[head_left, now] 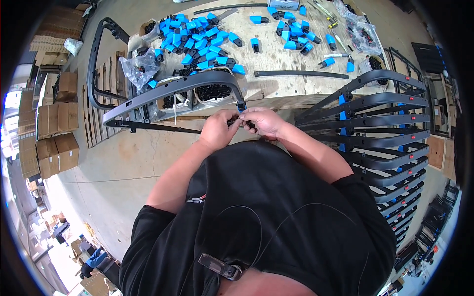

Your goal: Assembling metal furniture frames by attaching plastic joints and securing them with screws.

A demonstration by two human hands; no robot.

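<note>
My left hand (217,131) and my right hand (263,122) meet in front of my chest, just below the table's near edge. Both are closed, thumbs and fingers bent around small dark pieces too hidden to name. Directly above my fingertips ends one side of a black curved bar frame (170,88), with a bit of blue at that end. The frame reaches out to the left over the table's edge, and its lower bar runs behind my left hand.
On the wooden table (276,85) lie piles of blue-and-black clips (200,42), a black strip (301,74), plastic bags (139,69) and boxes of small black parts (213,92). Several similar frames (380,121) are stacked at the right. Cardboard boxes (57,121) stand at the left.
</note>
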